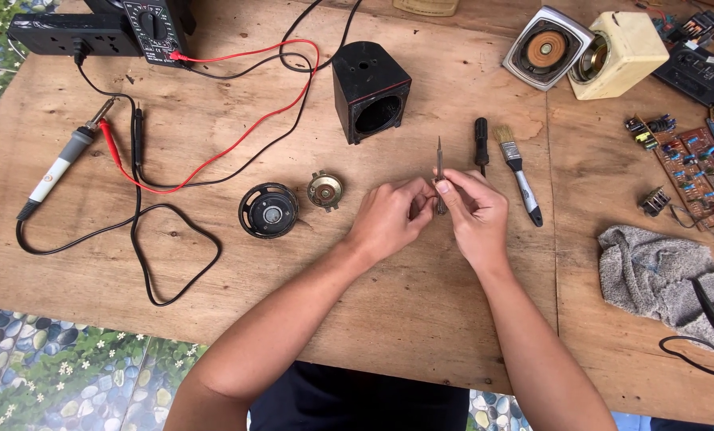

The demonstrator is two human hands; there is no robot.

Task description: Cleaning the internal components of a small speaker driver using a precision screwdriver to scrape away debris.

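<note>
My left hand (389,217) and my right hand (472,214) meet over the middle of the wooden table (421,303). Between their fingertips stands a thin metal tool, likely tweezers (439,164), its point aimed away from me; both hands pinch its lower end. To the left of my left hand lie a black speaker cone frame (268,211) and a small round magnet part (325,191). A black speaker housing (370,90) stands behind them, its hole facing me.
A black screwdriver (480,144) and a paintbrush (518,172) lie right of the hands. A soldering iron (63,162), multimeter (156,30) with red and black leads, and power strip (61,33) sit left. Cream speaker box (624,49), circuit boards (696,168) and grey cloth (660,275) are right.
</note>
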